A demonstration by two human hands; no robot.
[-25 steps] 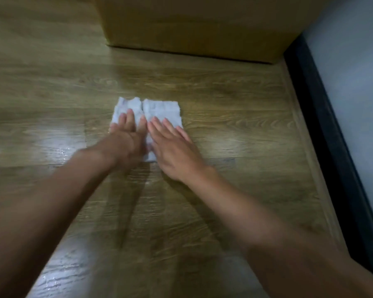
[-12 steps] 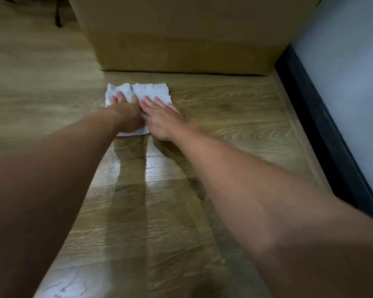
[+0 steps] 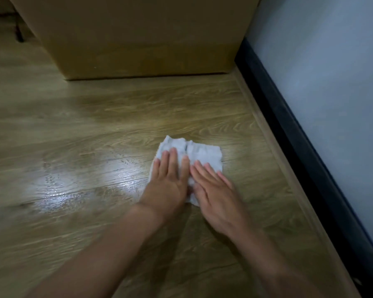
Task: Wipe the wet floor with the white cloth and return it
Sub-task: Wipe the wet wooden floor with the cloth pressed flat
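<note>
Now the white cloth (image 3: 200, 154) lies well back from the cardboard box (image 3: 138, 39); half a second ago it sat close to the box's foot. The left hand (image 3: 168, 181) and right hand (image 3: 215, 196) press flat on it side by side, fingers straight and aimed at the box. Soft and rumpled, the cloth is a folded rectangle, its far edge roughly parallel to the box's smooth front and a crease running boxward. Farther from the box, the wood-grain floor (image 3: 73, 181) glistens wet
</note>
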